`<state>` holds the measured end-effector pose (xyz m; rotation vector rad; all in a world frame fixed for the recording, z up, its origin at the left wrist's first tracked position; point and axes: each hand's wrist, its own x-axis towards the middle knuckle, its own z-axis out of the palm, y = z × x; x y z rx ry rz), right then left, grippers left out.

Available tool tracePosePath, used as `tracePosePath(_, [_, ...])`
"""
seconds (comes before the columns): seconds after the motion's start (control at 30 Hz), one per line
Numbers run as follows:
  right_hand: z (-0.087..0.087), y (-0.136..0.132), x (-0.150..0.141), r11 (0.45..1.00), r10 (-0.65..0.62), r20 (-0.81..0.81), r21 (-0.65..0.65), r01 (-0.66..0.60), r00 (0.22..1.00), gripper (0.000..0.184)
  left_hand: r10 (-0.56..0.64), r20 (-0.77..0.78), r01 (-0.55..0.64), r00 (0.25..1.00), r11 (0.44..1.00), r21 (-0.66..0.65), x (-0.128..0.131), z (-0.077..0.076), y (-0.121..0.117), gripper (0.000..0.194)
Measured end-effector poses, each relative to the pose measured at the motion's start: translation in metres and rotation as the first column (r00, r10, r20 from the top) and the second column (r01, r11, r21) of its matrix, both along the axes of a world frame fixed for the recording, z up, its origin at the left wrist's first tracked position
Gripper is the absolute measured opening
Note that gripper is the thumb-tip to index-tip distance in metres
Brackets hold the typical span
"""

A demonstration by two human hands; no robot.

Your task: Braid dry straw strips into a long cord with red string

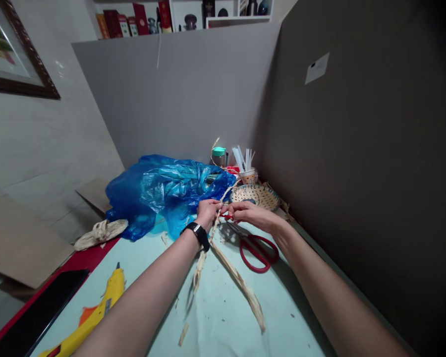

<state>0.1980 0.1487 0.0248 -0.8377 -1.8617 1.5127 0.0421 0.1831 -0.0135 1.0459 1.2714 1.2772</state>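
My left hand (208, 210), with a black watch on the wrist, is closed with fingertips pinching a pale braided cord (227, 191) of dried plant fibre. The cord's upper end curls up at the back; below my hand it parts into loose, flat strands (241, 282) that lie on the table. My right hand (247, 212) is closed just to the right of the cord, around a small red object (226, 216) whose kind I cannot make out. Red-handled scissors (258, 253) rest on the table below my right hand.
A blue plastic bag (159, 188) lies behind my left hand. At the back stand a green-lidded jar (219, 156) and a cup of glue sticks (248, 176). A woven basket (262, 197) sits by the right partition. A yellow glue gun (111, 292) and fibre bundle (101, 234) are left.
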Motion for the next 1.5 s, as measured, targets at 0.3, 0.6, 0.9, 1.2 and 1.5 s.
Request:
tracePosePath(0.3, [-0.022,0.003,-0.024,0.967,-0.223,0.017,-0.125,0.223,0.975,0.013,-0.027,0.020,0.029,0.999,0.992,-0.120,-0.006,0.017,0.001,0.036])
tracePosePath(0.6, [-0.037,0.016,-0.036,0.957,-0.289,0.116,-0.001,0.292,0.950,0.017,0.003,0.112,-0.003,0.994,1.000,0.000,-0.006,0.024,-0.004,0.008])
tracePosePath(0.9, [-0.033,0.010,-0.031,0.930,-0.356,-0.014,-0.099,0.353,0.934,0.013,-0.137,-0.092,0.125,0.986,0.984,-0.125,-0.023,0.011,-0.029,0.016])
tracePosePath(1.2, [-0.035,0.013,-0.031,0.909,-0.394,-0.139,-0.204,0.363,0.909,0.012,-0.347,-0.096,0.335,0.933,0.934,-0.121,-0.022,0.020,-0.047,0.015])
tracePosePath(1.5, [-0.035,0.014,-0.030,0.915,-0.386,-0.188,-0.204,0.348,0.903,0.014,-0.276,0.076,0.284,0.958,0.949,-0.140,-0.020,0.002,-0.045,0.010])
